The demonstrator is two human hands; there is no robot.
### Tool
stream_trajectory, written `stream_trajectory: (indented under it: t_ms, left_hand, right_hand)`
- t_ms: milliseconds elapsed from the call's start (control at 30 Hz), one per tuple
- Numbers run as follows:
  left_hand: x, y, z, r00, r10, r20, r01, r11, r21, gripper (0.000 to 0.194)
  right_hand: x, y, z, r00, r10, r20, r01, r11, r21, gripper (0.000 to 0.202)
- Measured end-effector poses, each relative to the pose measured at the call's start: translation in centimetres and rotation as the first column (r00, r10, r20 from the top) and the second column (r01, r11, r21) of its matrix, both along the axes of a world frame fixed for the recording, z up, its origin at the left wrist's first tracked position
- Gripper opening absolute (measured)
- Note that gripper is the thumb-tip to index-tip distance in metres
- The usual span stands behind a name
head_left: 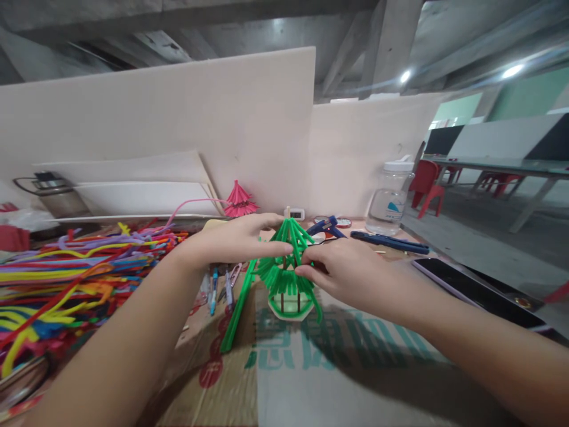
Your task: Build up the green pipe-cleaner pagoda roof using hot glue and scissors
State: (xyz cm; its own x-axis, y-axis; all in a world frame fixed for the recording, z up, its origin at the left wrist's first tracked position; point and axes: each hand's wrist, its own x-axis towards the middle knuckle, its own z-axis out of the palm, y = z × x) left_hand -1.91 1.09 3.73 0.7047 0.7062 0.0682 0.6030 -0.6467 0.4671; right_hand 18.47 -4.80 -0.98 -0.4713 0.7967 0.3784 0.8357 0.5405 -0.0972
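pinching the right side of a green pavilion-shaped model (288, 281), the right hand (340, 267) has thumb and forefinger closed on its green strands, the other fingers curled in. the left hand (249, 237) reaches over from the other side, palm down, its thumb laid across the front of the upper roof and its fingers going behind, near the pale stick (288, 212) at the peak; the far fingertips are hidden, so i cannot tell whether it grips or merely touches. the model stands upright on the printed cardboard (213, 379), midway between the forearms, with two fringed roof tiers, thin brown posts and a pale, many-sided base edged in green. one green strand droops at its right side. just to the left, long green strips (239, 314) lie aslant, and beyond them are some pens (214, 290). farther left spreads a heap of coloured pipe cleaners (75, 273), yellow, red, purple, orange and blue. behind the model sit a small digital display (294, 214) and a pinkish-red tiered cone (240, 198), both near the upright pale board (200, 124). to the right are a dark blue long-handled tool (389, 241), a clear bottle (387, 198) with a white lid, and a dark-screened phone (475, 290) near the right forearm.
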Motion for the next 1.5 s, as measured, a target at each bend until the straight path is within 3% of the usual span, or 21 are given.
stream_trajectory:
  t_ms: [233, 400, 600, 700, 833, 933, 1000, 1100, 1267, 1367, 1500]
  left_hand:
    - [1.5, -0.4, -0.4, 0.997, 0.009, 0.077, -0.012, 0.999, 0.031, 0.038]
    - [1.4, -0.2, -0.4, 0.994, 0.019, 0.103, -0.022, 1.0, 0.02, 0.044]
    - [0.7, 0.8, -0.4, 0.99, 0.106, 0.098, -0.119, 0.984, 0.133, 0.062]
    - [0.6, 1.3, -0.6, 0.985, 0.082, 0.151, -0.107, 0.98, 0.168, 0.063]
    - [0.5, 1.9, -1.1, 0.963, 0.095, 0.253, -0.148, 0.968, 0.201, 0.064]
    - [0.6, 2.2, -1.3, 0.946, 0.105, 0.308, -0.167, 0.969, 0.182, 0.06]
    - [0.8, 2.2, -1.3, 0.937, 0.129, 0.324, -0.19, 0.968, 0.165, 0.059]
    - [1.1, 1.9, -1.2, 0.928, 0.163, 0.334, -0.224, 0.963, 0.152, 0.059]
    - [1.4, 1.5, -1.2, 0.891, 0.134, 0.435, -0.203, 0.972, 0.117, 0.055]
    - [1.4, 1.1, -1.0, 0.845, 0.139, 0.516, -0.239, 0.962, 0.132, 0.051]
    - [1.4, 0.4, -0.5, 0.858, 0.14, 0.494, -0.253, 0.953, 0.169, 0.049]
  right_hand:
    - [0.2, 0.1, 0.3, 0.999, 0.014, -0.028, -0.015, 0.999, -0.037, 0.026]
    - [1.8, 0.0, 1.9, 0.99, 0.035, -0.137, -0.047, 0.995, -0.085, 0.032]
    - [4.2, -0.4, 4.7, 0.976, -0.071, -0.206, 0.074, 0.997, 0.006, 0.043]
    - [5.0, 0.0, 4.9, 0.979, -0.127, -0.157, 0.132, 0.991, 0.025, 0.041]
    - [7.3, 2.1, 3.1, 0.979, -0.191, -0.07, 0.19, 0.981, -0.03, 0.034]
    - [10.1, 4.5, 0.7, 0.957, -0.291, 0.001, 0.286, 0.941, -0.181, 0.026]
    - [12.0, 6.2, -1.0, 0.955, -0.276, 0.105, 0.295, 0.9, -0.321, 0.027]
    - [13.8, 8.1, -3.3, 0.957, -0.227, 0.179, 0.283, 0.863, -0.418, 0.041]
    - [13.6, 8.9, -5.7, 0.974, -0.185, 0.132, 0.225, 0.868, -0.443, 0.054]
    - [12.4, 8.7, -6.4, 0.981, -0.164, 0.102, 0.192, 0.896, -0.401, 0.048]
    - [11.1, 8.2, -7.4, 0.986, -0.149, 0.075, 0.165, 0.931, -0.326, 0.042]
